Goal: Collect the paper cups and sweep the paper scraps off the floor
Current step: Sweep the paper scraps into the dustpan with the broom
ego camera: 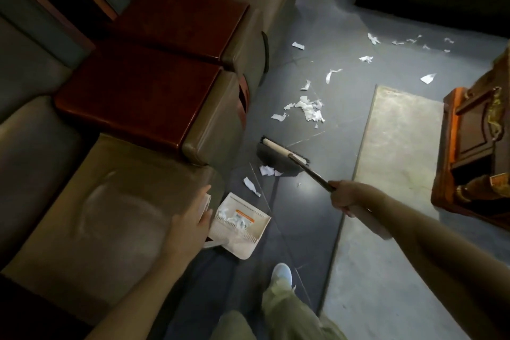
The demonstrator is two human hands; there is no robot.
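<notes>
- The right hand (347, 197) is gripping the broom handle (311, 171) in a closed fist. The broom head (278, 159) is sitting on the dark floor (317, 229), between the sofa's front edge and the pale floor panel (397, 132).
- The left hand (190, 222) is lying against the white upright part of the dustpan (242, 240), its fingers looking fairly straight. I cannot tell whether it is actually gripping.
- The dustpan is resting on the floor just beside the sofa seat (96, 201), already carrying some scraps (its mouth is facing the broom).
- Two loose scraps (266, 170) are lying just beside the bristles, between head and pan. A hard stroke is likely to be flicking them past the pan or under the sofa's edge.
- If the left hand is only resting, the pan is probably going to slide back as paper is being pushed in.
- The main pile (309, 110) is waiting beyond the broom head, with thin scattered scraps (372, 38) well apart towards the far floor. Being light, they may be blowing about with each sweep.
- Room is tight. The sofa armrest (209, 143) is closing the left side, and the carved wooden cabinet (474, 146) is standing near the handle's swing on the right.
- The shoe (281, 276) is standing near the pan's back corner.
- No paper cups are showing.
</notes>
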